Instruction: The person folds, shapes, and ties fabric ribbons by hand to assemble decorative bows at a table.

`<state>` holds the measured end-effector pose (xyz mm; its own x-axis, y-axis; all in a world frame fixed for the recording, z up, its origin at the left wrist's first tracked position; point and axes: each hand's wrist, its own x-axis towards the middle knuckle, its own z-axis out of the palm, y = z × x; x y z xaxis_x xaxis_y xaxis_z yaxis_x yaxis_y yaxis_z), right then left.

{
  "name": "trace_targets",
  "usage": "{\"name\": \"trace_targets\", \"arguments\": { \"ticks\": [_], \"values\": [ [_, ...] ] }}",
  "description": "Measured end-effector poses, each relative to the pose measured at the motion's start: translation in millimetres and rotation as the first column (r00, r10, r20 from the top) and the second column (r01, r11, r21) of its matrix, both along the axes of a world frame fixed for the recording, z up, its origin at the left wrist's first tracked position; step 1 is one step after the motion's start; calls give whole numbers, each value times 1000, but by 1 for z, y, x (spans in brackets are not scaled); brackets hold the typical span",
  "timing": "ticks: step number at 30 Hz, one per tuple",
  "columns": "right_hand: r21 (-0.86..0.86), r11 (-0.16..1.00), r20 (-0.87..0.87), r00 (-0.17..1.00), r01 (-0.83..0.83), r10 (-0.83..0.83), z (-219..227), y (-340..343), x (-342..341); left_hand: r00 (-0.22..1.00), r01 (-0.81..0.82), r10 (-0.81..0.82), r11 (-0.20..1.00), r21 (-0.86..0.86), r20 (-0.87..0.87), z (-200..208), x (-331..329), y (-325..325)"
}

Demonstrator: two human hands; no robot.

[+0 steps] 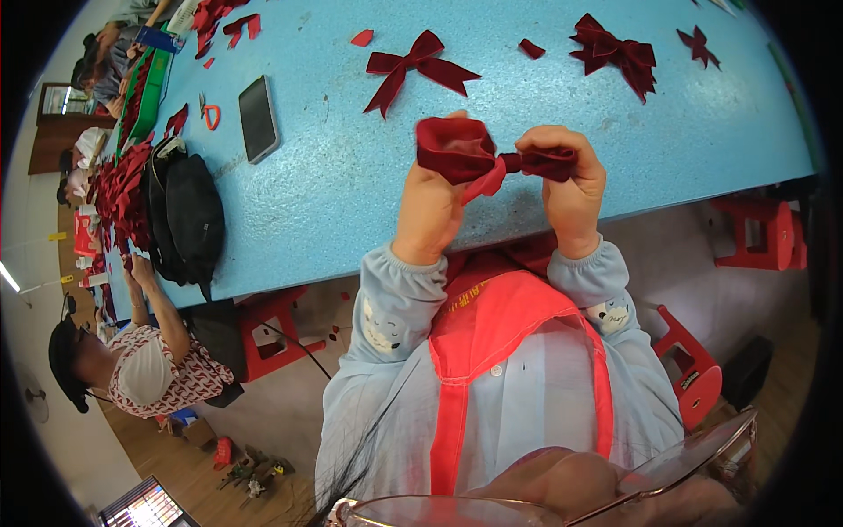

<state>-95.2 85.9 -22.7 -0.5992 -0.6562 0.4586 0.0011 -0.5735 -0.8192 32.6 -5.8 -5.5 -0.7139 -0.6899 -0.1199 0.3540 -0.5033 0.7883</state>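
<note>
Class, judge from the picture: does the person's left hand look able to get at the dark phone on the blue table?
Probably yes: nothing visible stands between the left hand and the phone, though that hand holds a dark red bow.

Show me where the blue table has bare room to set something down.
One bare patch of the blue table lies between the phone and the left hand; another lies right of the right hand, nearer than the layered bow. It is crowded at the left, with the black bag and red velvet heap, and where both hands hold the dark red bow.
</note>
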Motion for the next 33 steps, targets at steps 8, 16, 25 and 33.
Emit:
{"name": "trace_targets", "arguments": {
  "ticks": [8,16,25,33],
  "values": [
    [331,943,262,964,-45,-46,18,3,-1,922,-107,315,765,-635,225,15,39,-13],
    [399,900,305,951,-173,48,31,3,-3,895,260,312,216,-941,319,40,20,-3],
    [260,964,126,992,-54,21,31,-2,-9,928,199,-144,971,-130,345,30,18,-13],
    [336,930,-328,944,151,-34,29,3,2,939,171,-139,982,-78,314,23,18,-11]
  ]
}}
